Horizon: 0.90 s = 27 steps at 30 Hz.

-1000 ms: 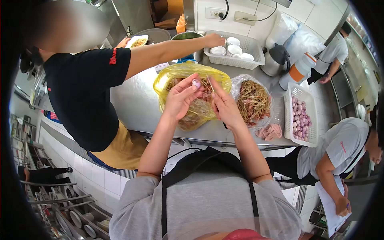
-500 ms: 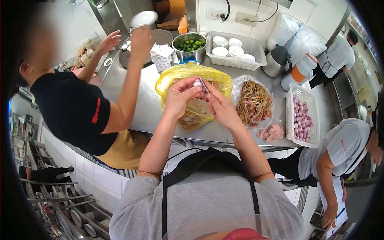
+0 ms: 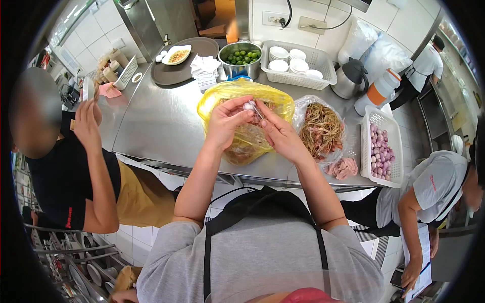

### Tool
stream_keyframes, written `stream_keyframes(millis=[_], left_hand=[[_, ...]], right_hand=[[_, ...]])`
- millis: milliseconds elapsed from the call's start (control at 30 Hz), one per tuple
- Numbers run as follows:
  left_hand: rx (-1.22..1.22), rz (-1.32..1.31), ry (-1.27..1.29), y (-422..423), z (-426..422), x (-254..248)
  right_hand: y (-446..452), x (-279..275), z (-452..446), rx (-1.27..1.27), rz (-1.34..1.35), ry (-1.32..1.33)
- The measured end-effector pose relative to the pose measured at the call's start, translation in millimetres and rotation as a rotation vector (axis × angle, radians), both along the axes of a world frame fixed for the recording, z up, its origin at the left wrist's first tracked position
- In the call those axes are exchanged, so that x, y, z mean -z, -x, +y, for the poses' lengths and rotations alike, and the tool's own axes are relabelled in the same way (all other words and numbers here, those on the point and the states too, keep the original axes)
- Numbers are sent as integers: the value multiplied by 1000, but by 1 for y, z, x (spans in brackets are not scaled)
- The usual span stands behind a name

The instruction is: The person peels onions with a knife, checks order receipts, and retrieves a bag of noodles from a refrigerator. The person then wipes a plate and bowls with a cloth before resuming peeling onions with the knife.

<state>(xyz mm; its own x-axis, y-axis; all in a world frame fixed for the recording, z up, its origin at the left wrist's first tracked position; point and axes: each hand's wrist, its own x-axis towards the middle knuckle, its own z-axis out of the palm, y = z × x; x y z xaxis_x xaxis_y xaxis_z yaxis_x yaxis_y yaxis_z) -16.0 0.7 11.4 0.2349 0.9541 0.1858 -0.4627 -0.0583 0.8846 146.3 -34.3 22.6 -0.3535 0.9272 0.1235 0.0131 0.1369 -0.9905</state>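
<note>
Above the yellow plastic bag (image 3: 247, 149), my two hands are close together. My left hand (image 3: 225, 123) pinches a small pale shallot (image 3: 247, 106) between thumb and fingers. In my right hand (image 3: 280, 134) is a small knife (image 3: 258, 112), its narrow blade against the shallot; the fingers cover its handle. Shallot scraps show dimly inside the yellow bag. To its right sits a clear bag of shallots with dry stalks (image 3: 322, 129). Farther right, peeled purple shallots (image 3: 382, 151) lie in a white basket (image 3: 398, 156).
A pink cloth (image 3: 343, 168) lies at the counter's front edge. Behind stand a pot of green limes (image 3: 240, 56), a basket of white bowls (image 3: 323, 83), a steel jug (image 3: 350, 77) and a round tray (image 3: 204, 48). Co-workers stand at left (image 3: 70, 177) and right (image 3: 429, 187).
The left co-worker has moved back leftward, with a white dish carried away from over the tray. A plate of food now shows on that tray. My hands have barely moved.
</note>
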Motion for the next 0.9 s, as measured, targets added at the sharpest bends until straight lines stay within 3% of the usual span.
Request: stream_keyframes(millis=[200, 300, 400, 900], left_hand=[[21, 20, -36, 3, -1, 1], [-4, 2, -6, 3, -2, 2], [-16, -190, 102, -1, -6, -4], [4, -227, 67, 6, -3, 10]], right_hand=[[5, 12, 4, 12, 96, -8], [3, -2, -3, 20, 174, 274], [0, 0, -4, -98, 393, 371], [-8, 5, 3, 2, 365, 320]])
